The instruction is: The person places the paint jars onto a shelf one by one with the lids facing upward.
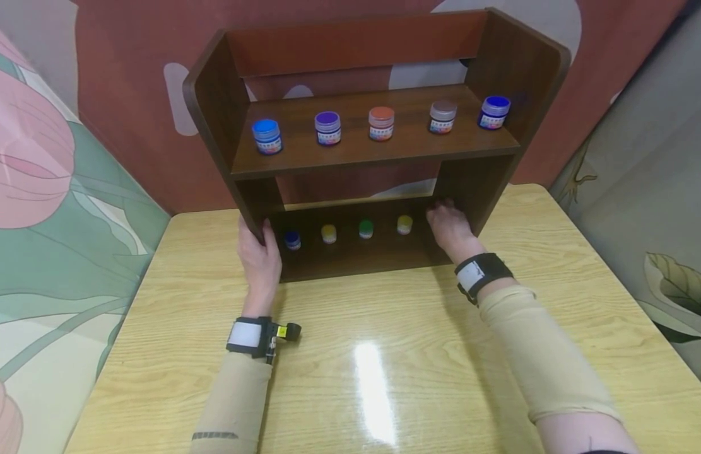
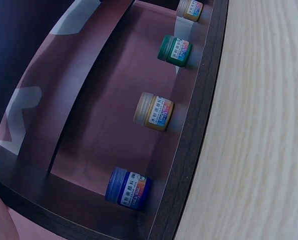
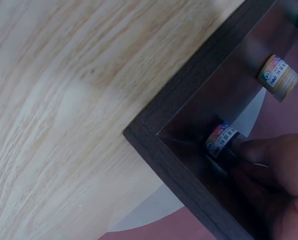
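Observation:
My right hand (image 1: 449,228) reaches into the right end of the lower shelf (image 1: 350,261). In the right wrist view its thumb and fingers pinch a dark paint jar (image 3: 221,140) by the lid, and the jar's base is at the shelf board near the corner. My left hand (image 1: 259,255) holds the left side panel of the dark brown shelf unit (image 1: 211,120), thumb at its front edge. Along the lower shelf stand a blue paint jar (image 2: 128,188), a yellow jar (image 2: 154,111), a green jar (image 2: 175,50) and another yellow jar (image 1: 404,224).
On the upper shelf (image 1: 356,154) stand several paint jars in a row: light blue (image 1: 267,137), purple (image 1: 328,128), orange-red (image 1: 381,123), grey-brown (image 1: 442,117) and dark blue (image 1: 493,113). The unit stands on a light wood table (image 1: 327,378) against a patterned wall (image 1: 129,113).

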The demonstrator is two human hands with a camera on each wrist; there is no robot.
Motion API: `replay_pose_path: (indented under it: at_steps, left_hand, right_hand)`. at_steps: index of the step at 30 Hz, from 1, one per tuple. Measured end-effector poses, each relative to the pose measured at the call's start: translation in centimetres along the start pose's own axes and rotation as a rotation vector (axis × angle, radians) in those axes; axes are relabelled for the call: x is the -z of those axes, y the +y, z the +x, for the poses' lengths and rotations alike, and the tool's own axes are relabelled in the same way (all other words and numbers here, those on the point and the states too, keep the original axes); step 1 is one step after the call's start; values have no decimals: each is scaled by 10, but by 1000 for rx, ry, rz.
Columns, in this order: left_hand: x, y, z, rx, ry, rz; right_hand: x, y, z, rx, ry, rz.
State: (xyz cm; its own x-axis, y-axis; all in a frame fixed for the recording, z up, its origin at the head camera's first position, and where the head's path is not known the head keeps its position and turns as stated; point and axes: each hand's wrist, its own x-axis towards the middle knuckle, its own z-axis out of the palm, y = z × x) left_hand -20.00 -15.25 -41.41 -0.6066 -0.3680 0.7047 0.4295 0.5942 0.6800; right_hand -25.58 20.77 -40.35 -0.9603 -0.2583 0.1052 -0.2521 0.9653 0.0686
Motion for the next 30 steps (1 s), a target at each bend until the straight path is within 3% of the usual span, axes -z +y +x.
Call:
replay_pose_path:
  at_steps: [9, 18, 30]
  left_hand:
    - [-1, 1, 0, 0, -10, 2]
    - [-2, 1, -1, 12, -9, -1]
    - [0, -1, 0, -2, -13, -7]
  right_hand:
    - [-3, -2, -1, -16, 59, -29]
    - [-2, -2, -4, -7, 28, -45]
    - [-3, -7, -15, 14, 103, -47]
